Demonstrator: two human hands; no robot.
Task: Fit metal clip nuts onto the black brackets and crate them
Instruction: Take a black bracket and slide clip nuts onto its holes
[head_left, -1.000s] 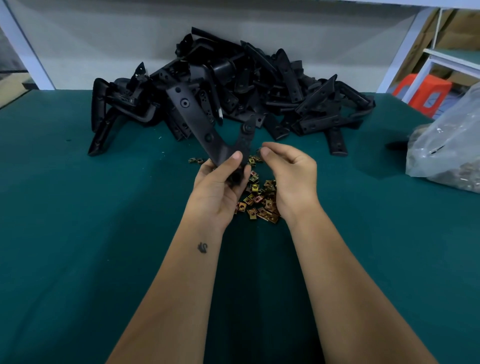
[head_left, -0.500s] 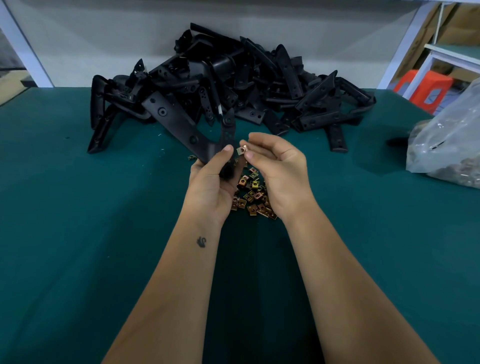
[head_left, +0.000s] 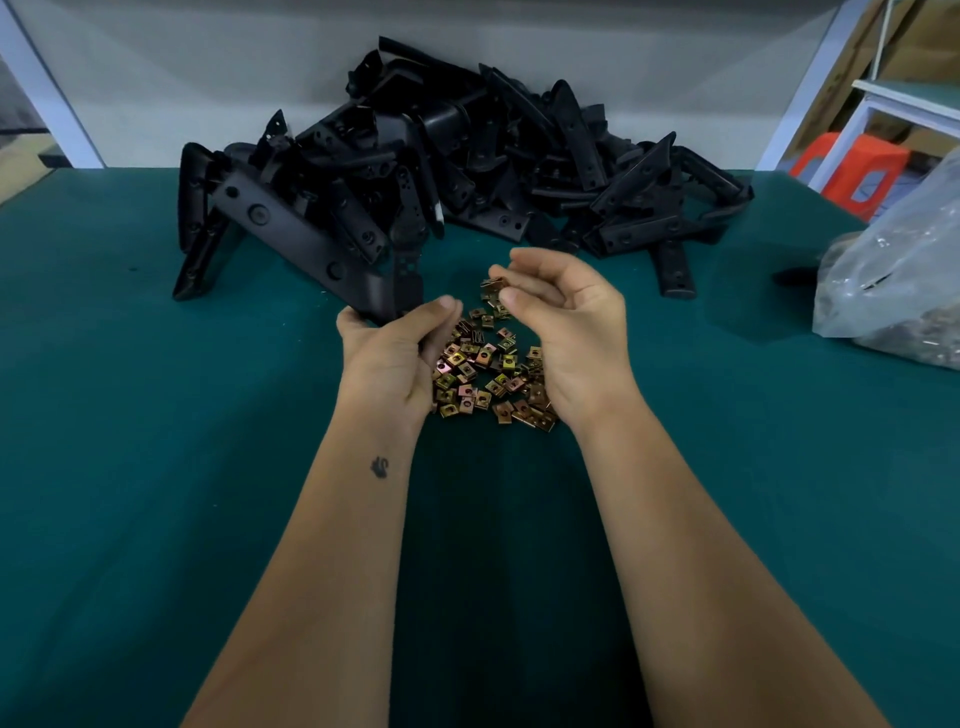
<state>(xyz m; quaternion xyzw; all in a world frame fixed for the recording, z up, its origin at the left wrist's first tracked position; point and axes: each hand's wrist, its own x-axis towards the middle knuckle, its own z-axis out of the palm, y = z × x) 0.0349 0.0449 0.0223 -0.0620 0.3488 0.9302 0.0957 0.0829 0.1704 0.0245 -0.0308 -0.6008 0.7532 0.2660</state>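
Observation:
My left hand grips the bend of a black V-shaped bracket, whose long arm points up and left and short arm stands upright. My right hand pinches one brass-coloured clip nut between thumb and forefinger, a little right of the bracket's short arm. Between my wrists lies a loose heap of clip nuts on the green table. A big pile of black brackets lies at the back of the table.
A clear plastic bag holding small metal parts sits at the right edge. An orange stool and white shelving stand beyond the table's right corner. A grey wall runs behind the pile.
The bracket in my left hand has swung left and down. My right hand has moved away to the right with the clip nut, so the gap between the hands has widened.

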